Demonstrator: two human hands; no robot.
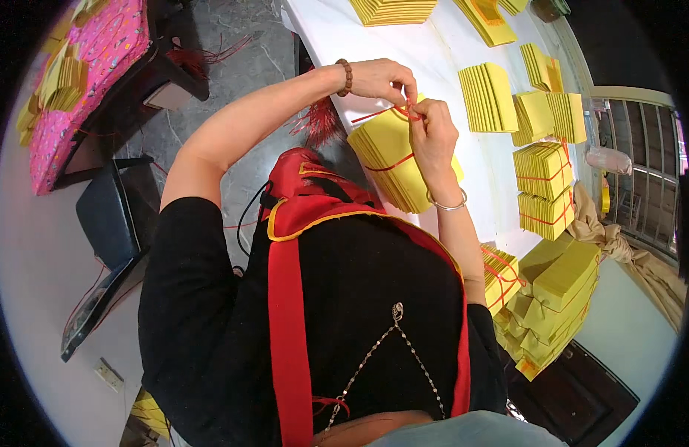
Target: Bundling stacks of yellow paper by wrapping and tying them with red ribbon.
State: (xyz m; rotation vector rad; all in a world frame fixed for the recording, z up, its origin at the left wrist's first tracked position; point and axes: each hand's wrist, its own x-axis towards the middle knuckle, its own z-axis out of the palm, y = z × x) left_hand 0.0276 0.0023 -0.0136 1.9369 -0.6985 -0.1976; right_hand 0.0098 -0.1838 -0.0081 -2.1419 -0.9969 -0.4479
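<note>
A bundle of folded yellow paper [388,160] lies at the near edge of the white table, with a red ribbon [393,163] wrapped around it. Over its far end, my left hand [382,79], with a brown bead bracelet at the wrist, pinches the ribbon. My right hand [435,134], a silver bangle on its wrist, is closed on the ribbon close beside the left fingertips. One loose ribbon end sticks out to the left below my left hand. The fingers partly hide the crossing of the ribbon.
More yellow paper stacks [487,97] stand on the white table [344,37], several tied in red. A tall yellow pile [560,283] is at lower right. Red ribbons [320,123] hang at the table's left edge. A black chair [110,212] and a pink-covered table [121,45] are left.
</note>
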